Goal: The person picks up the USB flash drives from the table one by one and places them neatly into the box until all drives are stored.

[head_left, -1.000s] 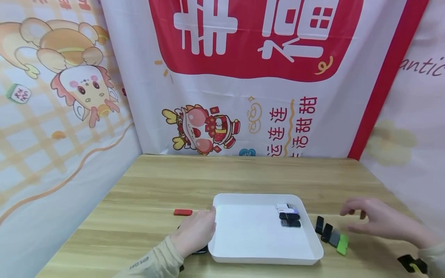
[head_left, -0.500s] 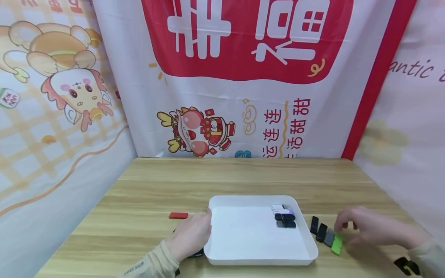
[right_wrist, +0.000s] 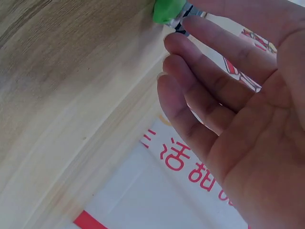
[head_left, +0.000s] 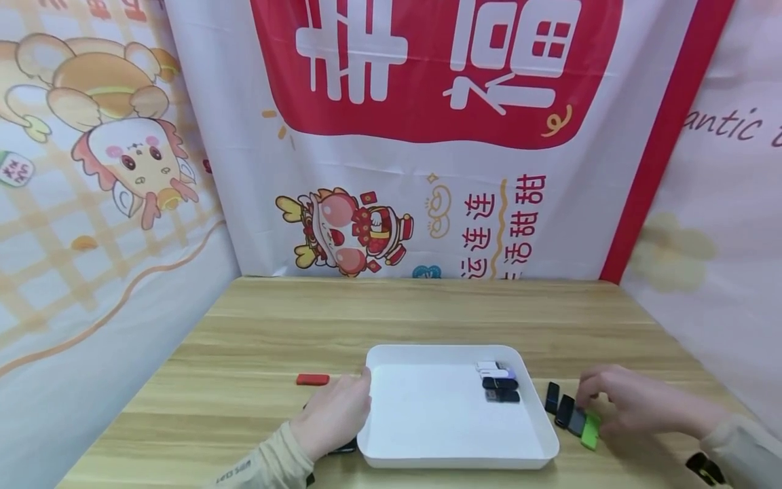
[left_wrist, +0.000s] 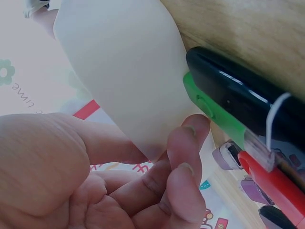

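My left hand (head_left: pixel 341 411) holds the left wall of a white tray (head_left: pixel 370 432), thumb on one side and fingertips on the other in the left wrist view. Beside those fingers lie a black USB drive (left_wrist: pixel 228 86), a green one (left_wrist: pixel 209 107) and a red one (left_wrist: pixel 274 183). Right of the tray, my right hand (head_left: pixel 635 397) reaches down over a row of drives: two black, a grey (head_left: pixel 577 422) and a bright green one (head_left: pixel 590 432). Its index finger and thumb are right at the grey and green drives, fingers loosely bent.
Several white and black drives (head_left: pixel 501 384) lie along the tray's right inner side. A red drive (head_left: pixel 313 379) sits on the wooden table (head_left: pixel 293 305) left of the tray. Something black (head_left: pixel 704 468) lies near the right sleeve. Printed cloth walls (head_left: pixel 208 136) enclose the table.
My right hand has moved left and down from beside the row to the grey and green drives. My left hand keeps its hold on the tray. The head view has shifted slightly.
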`<state>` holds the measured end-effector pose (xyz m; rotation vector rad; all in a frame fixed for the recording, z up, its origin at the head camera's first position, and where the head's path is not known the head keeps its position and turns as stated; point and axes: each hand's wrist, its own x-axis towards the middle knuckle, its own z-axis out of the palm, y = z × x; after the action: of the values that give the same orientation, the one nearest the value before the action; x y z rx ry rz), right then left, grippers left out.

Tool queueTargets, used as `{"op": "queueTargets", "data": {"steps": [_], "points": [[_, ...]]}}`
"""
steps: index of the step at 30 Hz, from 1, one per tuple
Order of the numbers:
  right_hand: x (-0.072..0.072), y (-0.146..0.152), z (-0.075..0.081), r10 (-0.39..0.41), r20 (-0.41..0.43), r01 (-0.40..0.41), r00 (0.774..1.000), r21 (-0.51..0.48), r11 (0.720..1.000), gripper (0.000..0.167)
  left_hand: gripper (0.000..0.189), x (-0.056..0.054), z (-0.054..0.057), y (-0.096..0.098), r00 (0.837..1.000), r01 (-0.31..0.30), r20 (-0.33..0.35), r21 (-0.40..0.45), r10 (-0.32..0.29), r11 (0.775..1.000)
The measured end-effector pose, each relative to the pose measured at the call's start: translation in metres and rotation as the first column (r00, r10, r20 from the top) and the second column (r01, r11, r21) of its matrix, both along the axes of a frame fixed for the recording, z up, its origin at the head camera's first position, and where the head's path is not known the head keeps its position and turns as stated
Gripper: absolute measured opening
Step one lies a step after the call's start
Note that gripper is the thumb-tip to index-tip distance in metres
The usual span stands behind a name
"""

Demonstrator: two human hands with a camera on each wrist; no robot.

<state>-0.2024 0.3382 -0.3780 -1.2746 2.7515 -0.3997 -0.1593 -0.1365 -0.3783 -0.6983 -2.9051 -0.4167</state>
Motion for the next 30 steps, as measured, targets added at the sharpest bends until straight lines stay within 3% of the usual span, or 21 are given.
{"op": "queueTargets", "data": {"steps": [8, 14, 23, 30], "points": [[0.0008, -0.0044, 0.0028, -0.032, 0.085, 0.031, 0.996, 0.014, 0.999, 0.044, 0.041, -0.0002, 0.0017, 0.0012, 1.0, -0.001, -0.022, -0.008, 0.001, 1.0], [-0.0012, -0.0042, 0.001, 0.01, 0.106, -0.009, 0.994, -0.009, 1.0, 0.047, 0.041, 0.0014, 0.0014, 0.0016, 1.0, -0.014, -0.011, -0.005, 0.014, 1.0], [-0.0012, -0.0059, 0.0029, -0.025, 0.105, 0.023, 0.994, 0.018, 1.0, 0.046, 0.043, 0.0011, -0.001, 0.0013, 1.0, -0.021, -0.013, -0.001, 0.021, 1.0], [0.0016, -0.0062, 0.0017, -0.018, 0.056, 0.018, 0.998, 0.013, 1.0, 0.043, 0.043, 0.0016, -0.0003, 0.0028, 1.0, -0.027, 0.003, 0.008, 0.027, 1.0]]}}
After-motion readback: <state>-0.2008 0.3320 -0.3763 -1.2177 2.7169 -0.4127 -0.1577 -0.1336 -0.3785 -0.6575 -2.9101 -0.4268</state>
